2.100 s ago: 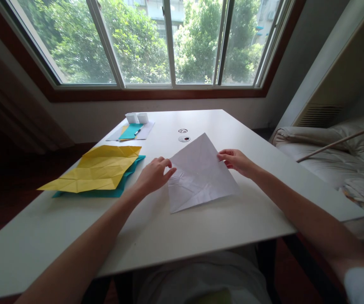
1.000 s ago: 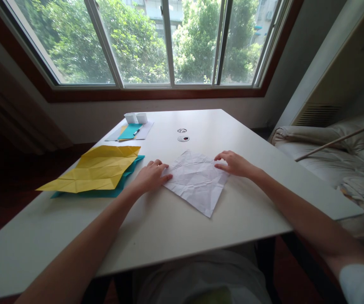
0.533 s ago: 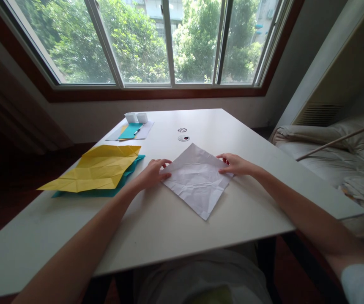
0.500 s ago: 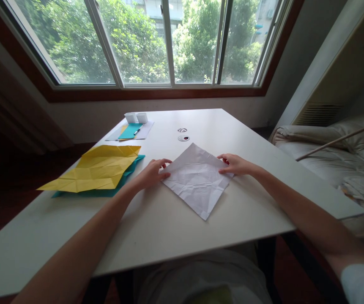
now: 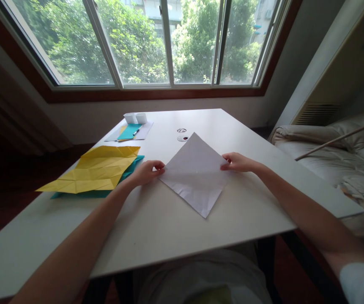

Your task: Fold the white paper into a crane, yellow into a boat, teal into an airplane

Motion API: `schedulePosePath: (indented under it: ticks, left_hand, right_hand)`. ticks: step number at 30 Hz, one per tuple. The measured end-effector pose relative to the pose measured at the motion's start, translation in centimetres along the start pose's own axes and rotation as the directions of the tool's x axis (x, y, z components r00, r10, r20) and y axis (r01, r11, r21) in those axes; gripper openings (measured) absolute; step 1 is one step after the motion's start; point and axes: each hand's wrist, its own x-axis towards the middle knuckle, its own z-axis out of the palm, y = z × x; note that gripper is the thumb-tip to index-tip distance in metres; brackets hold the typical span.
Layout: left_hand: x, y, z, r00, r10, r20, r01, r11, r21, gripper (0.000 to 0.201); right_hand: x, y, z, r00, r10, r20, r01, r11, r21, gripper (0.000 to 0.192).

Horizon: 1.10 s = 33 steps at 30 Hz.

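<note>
A white sheet of paper [image 5: 197, 177] lies diamond-wise in front of me, one corner pointing at me and its far part tilted up off the table. Its left corner is pinched between the thumb and fingers of my left hand [image 5: 150, 172]. On the other side my right hand [image 5: 238, 162] grips the right corner in the same way. The paper shows faint creases along its near edge. Left of my left hand rests a creased yellow sheet of paper [image 5: 97, 169], partly covering a teal sheet [image 5: 83, 194].
The white table [image 5: 156, 236] reaches to the wall under the window. At its far left stand two small white containers [image 5: 135, 118], beside a teal paper [image 5: 129, 131] and a pen [image 5: 137, 130]. Round table inserts [image 5: 182, 138] lie beyond the white sheet. A sofa [image 5: 321, 139] is at right.
Both hands have closed on the side corners of the white paper. Its far half has risen from the table, and its surface looks smoother than before.
</note>
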Motion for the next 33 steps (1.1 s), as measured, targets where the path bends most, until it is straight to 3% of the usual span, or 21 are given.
schedulePosePath:
  ticks: [9,13,17,21,28,33]
  left_hand:
    - [-0.1,0.2,-0.2,1.0,0.025,0.003,-0.025,0.999,0.027,0.028]
    - [-0.1,0.4,-0.1,0.992,0.11,-0.058,-0.104,0.99,0.095,0.024]
    - [-0.1,0.4,-0.1,0.976,0.209,-0.062,-0.196,0.965,0.175,0.022]
    - [-0.2,0.7,-0.3,0.964,0.267,0.005,-0.262,0.942,0.209,0.019]
    - [-0.6,1.7,-0.9,0.963,0.224,0.152,-0.259,0.925,0.279,0.023]
    - [-1.5,4.6,-0.5,0.988,0.12,0.097,-0.152,0.864,0.479,0.028]
  right_hand:
    - [0.0,0.3,0.0,0.987,-0.123,-0.105,0.102,0.978,-0.184,0.011]
    - [0.2,0.5,0.1,0.975,-0.182,-0.128,0.157,0.971,-0.183,0.011]
    - [0.1,0.6,0.2,0.971,-0.216,-0.101,0.193,0.962,-0.195,0.02]
    - [-0.1,0.4,0.0,0.969,-0.247,-0.023,0.235,0.943,-0.234,0.033]
    - [-0.6,-0.2,-0.4,0.974,-0.213,0.073,0.225,0.94,-0.256,0.038]
    - [-0.8,-1.4,0.1,0.984,-0.172,0.042,0.175,0.913,-0.368,0.029]
